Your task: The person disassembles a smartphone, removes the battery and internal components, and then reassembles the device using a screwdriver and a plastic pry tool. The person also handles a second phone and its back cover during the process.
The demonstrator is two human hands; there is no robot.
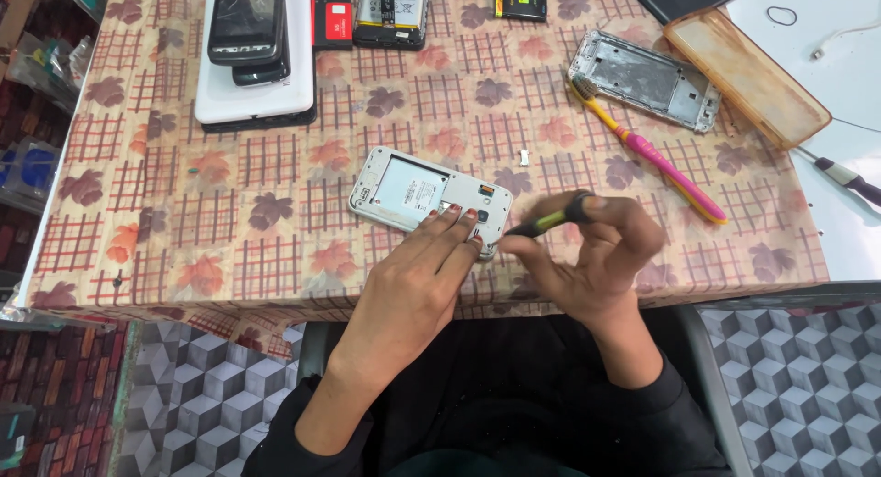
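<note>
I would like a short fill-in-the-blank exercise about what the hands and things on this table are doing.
1. The left hand presses on the opened ____.
2. The right hand holds a ____ with a yellow-green and black handle.
3. A pink and yellow ____ lies beside the metal frame.
4. The table is covered by a cloth with a ____ pattern.

Missing words: phone; screwdriver; toothbrush; leaf
</note>
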